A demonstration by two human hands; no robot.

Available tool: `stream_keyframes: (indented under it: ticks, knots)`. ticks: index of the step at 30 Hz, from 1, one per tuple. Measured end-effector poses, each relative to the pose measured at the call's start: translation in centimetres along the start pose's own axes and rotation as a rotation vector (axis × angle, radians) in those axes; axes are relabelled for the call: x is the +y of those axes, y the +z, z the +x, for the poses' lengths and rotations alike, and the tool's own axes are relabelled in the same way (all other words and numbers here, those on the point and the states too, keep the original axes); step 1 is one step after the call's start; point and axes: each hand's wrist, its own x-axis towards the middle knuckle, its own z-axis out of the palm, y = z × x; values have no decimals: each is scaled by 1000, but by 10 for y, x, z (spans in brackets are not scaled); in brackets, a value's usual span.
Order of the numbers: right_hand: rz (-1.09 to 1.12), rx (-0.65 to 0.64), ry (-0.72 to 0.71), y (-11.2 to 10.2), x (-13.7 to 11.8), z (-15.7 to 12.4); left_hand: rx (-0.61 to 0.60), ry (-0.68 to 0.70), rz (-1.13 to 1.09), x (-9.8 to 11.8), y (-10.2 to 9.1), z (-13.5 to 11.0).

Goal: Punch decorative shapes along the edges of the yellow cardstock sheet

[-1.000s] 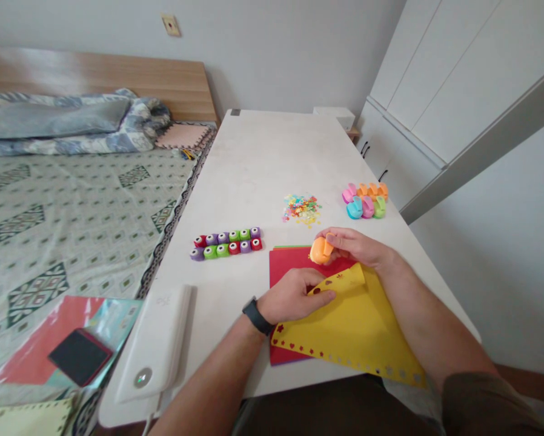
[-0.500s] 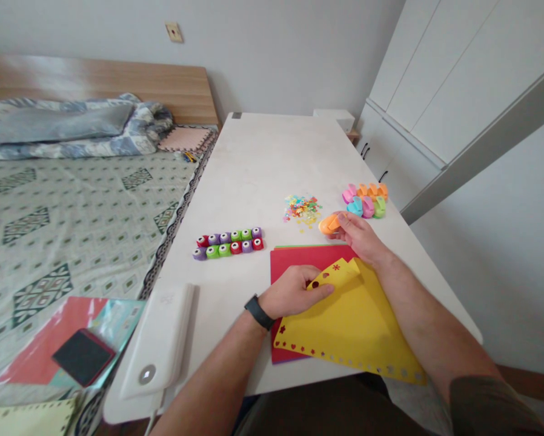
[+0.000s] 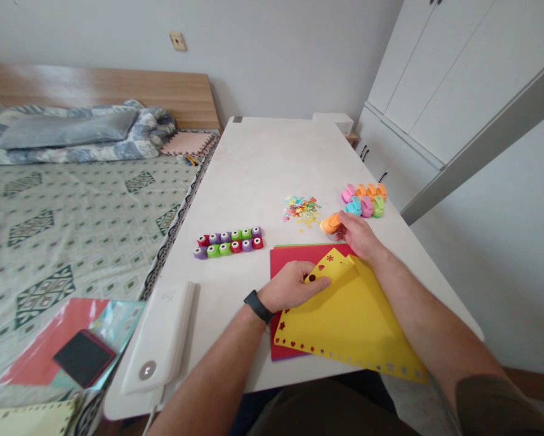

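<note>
On my feed the bed (image 3: 72,200) filled the left side and the white cabinets (image 3: 435,66) the right, with the long white desk (image 3: 263,163) between them. Near its front lay a red sheet (image 3: 294,260) under a yellow sheet (image 3: 349,321), whose edge was dotted with small punched stars and hearts. The left hand (image 3: 292,286) had its grip pressed on the yellow sheet's folded-back corner (image 3: 331,265), bending it up over the red sheet. The right hand (image 3: 360,237) pinched an orange paper punch (image 3: 331,223) just beyond the far edge of the sheets. Farther up the desk sat a row of punches (image 3: 228,243), a cluster of pastel punches (image 3: 363,201), and, between them, a small pile of paper cut-outs (image 3: 301,209). I judged the step in hand to be punching shapes along the yellow sheet's edge; the next move, as I read it, called for bringing that corner to the punch. I could read no brand or label anywhere, including on the white device (image 3: 158,339) at the desk's near left.
</note>
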Motion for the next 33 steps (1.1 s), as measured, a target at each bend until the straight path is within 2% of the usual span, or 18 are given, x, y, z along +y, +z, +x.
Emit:
stream_keyframes:
  ticks: [11,22,33]
  knots:
    - [-1,-16,-17,-2,2,1,-4,-18,-11,3,0,0]
    - [-1,-7,-6,-1,2,1,-59,-4,-51,-2,-1,0]
    - [27,-22,8,0,-2,0,-18,-37,-56,4,-3,0]
